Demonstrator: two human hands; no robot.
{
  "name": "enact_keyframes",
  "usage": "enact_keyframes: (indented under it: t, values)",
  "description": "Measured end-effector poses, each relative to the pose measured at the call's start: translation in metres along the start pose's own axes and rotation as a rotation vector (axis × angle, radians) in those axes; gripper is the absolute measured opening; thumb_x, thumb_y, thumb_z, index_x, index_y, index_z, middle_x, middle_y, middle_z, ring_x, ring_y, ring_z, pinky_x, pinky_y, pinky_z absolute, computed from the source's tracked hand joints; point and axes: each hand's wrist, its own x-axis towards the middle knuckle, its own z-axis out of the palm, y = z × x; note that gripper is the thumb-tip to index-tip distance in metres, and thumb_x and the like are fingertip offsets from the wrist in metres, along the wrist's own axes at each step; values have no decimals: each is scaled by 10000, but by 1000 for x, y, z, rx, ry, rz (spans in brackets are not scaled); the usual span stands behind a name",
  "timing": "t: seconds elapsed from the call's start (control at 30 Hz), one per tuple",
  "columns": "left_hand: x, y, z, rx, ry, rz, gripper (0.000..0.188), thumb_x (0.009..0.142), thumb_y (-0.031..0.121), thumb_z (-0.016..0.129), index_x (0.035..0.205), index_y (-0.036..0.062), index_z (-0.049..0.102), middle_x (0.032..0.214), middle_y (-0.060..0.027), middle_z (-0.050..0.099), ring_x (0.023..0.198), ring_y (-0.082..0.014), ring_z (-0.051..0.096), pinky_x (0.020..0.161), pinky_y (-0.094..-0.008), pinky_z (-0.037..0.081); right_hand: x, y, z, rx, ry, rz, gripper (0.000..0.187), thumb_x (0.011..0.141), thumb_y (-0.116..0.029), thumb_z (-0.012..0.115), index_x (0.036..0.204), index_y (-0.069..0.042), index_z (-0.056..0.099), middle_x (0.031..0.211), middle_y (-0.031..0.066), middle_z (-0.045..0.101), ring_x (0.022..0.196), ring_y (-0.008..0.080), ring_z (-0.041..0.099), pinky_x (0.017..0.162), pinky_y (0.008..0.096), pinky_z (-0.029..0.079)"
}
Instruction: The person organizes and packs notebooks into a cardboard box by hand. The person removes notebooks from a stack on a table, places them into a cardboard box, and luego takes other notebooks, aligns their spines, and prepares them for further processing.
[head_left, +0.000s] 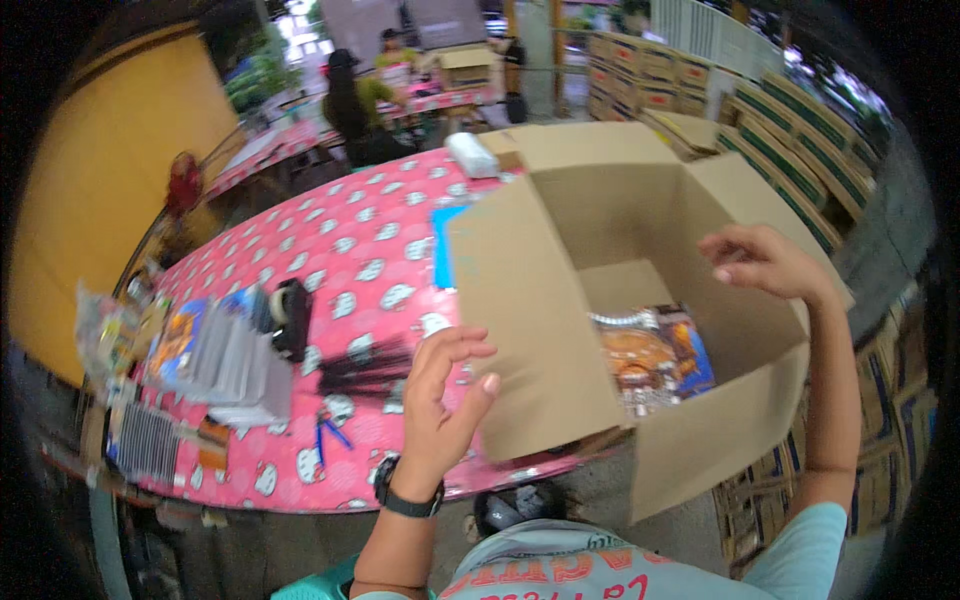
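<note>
A large cardboard box (545,390) stands with its flaps folded outward at the table's right side. Inside it, low down, lie printed packages (655,358) in brown, white and blue. Over the box's left flap, with fingers spread and nothing in them, is my left hand (440,400), a dark watch on its wrist. My right hand (755,262) hangs above the box's right side, fingers loosely curved and apart, holding nothing. Left of my left hand, a bundle of thin dark strips (365,367) lies on the table, slightly blurred.
On the pink patterned tablecloth (385,215) are stacked clear packs (225,355), a black tape dispenser (290,318), blue-handled pliers (330,436) and a white roll (471,156). Cartons (645,75) are piled behind and at right. Two people sit at a far table (300,133).
</note>
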Motion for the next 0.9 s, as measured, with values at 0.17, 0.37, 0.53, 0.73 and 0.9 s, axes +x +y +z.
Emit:
enact_keyframes:
  t: [0.17,0.37,0.53,0.73,0.9]
  values:
    - [6,37,76,68,-391,118,360,701,279,681,983,72,595,1035,-110,571,1035,-279,506,967,-444,298,17,81,-11,-259,-152,73,401,759,-243,651,1065,2,566,937,142,631,863,246,602,780,345,467]
    - [-13,60,131,441,-559,156,530,644,389,722,1084,141,559,907,-32,581,919,-193,542,1004,-543,196,114,180,48,-772,-588,166,377,690,-222,638,1013,-29,613,976,165,627,868,309,603,763,386,480]
    - [-25,54,137,490,-480,166,505,647,380,717,1074,155,569,730,15,553,762,-141,540,1007,-516,226,135,244,126,-951,-1022,272,601,660,-414,657,1130,-50,571,1117,176,573,1051,309,535,865,402,436]
    - [-24,51,139,407,-389,167,476,675,392,702,1067,153,574,738,17,565,750,-144,534,1001,-514,255,120,255,194,-870,-1097,132,661,690,-557,561,1075,-21,601,1137,183,563,1105,320,497,977,431,324]
    - [-23,57,136,454,-395,158,478,699,408,681,1091,162,559,768,13,574,784,-153,539,1010,-510,249,135,240,157,-897,-849,157,758,648,-510,639,1192,-5,488,1192,183,522,1118,313,486,951,420,358]
